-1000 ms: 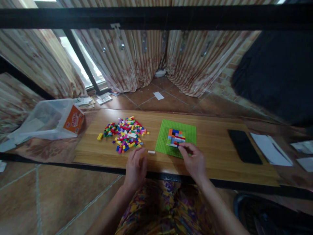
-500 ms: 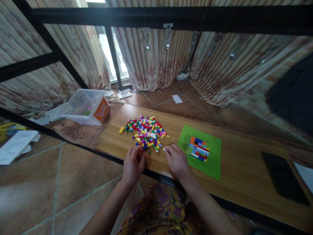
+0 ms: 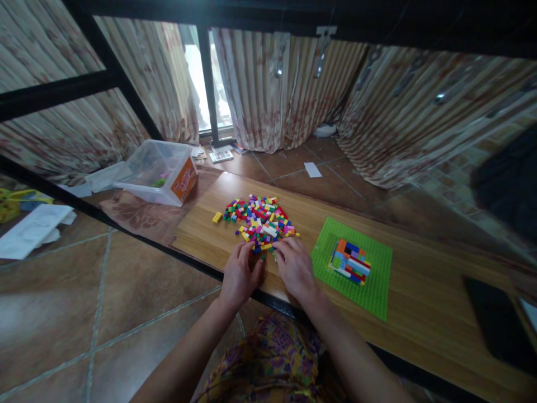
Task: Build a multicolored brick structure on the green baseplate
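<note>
A loose pile of small coloured toy bricks [image 3: 262, 215] lies on the wooden board. At the pile's near edge is my left hand [image 3: 240, 275], its fingers bent and its thumb apart from them, with bricks just beyond the fingertips. My right hand [image 3: 294, 267] reaches in from the right, fingers bent together at the pile's near edge. Whatever lies between its fingertips is too small to make out. To the right, a block of joined bricks [image 3: 350, 262] in mixed colours sits on a green baseplate [image 3: 380, 296].
A clear plastic box [image 3: 146, 193] with an orange label stands beyond the board's left end. A yellow brick piece [image 3: 217, 217] lies left of the pile. On the right is a dark flat panel [image 3: 499, 324]. A black bar [image 3: 277, 302] runs along the near edge.
My right hand has moved left to the pile's near edge, closer to my left hand. A white bit at its fingertips earlier no longer shows clearly. The camera view has shifted slightly.
</note>
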Demonstrator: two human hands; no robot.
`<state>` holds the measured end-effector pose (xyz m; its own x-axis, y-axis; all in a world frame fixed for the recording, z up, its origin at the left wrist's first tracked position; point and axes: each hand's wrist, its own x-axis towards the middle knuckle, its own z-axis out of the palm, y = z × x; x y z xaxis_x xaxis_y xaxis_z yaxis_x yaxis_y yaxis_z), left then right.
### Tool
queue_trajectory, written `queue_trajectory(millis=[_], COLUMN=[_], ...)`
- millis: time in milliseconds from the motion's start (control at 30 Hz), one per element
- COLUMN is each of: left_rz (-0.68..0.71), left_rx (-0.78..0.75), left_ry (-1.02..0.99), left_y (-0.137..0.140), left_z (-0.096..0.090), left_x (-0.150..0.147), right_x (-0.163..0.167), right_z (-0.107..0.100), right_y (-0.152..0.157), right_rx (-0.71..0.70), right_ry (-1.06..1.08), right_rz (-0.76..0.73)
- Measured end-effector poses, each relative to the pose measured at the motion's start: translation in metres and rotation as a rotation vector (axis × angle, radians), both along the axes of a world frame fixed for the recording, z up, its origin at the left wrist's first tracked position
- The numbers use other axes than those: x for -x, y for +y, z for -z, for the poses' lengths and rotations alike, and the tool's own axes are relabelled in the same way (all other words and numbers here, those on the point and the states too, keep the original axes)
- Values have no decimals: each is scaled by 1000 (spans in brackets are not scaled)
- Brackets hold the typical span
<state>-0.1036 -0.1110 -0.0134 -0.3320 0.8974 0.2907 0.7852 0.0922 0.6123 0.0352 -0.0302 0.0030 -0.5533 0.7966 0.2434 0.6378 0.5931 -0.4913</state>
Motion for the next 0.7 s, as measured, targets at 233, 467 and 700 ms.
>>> queue_trajectory(millis=[233, 467, 700], left_rz=[10, -1, -1], left_rx=[-15, -38, -50], left_ry=[19, 45, 86], left_y=[1, 5, 6], left_z=[2, 5, 5], left_x=[0, 3, 5], right_x=[22, 22, 12], right_z=[-2, -2, -9], right_y=[4, 4, -1], right_rx=[-12, -17, 27], right_ry=[-112, -105, 89], right_rz=[35, 46, 92])
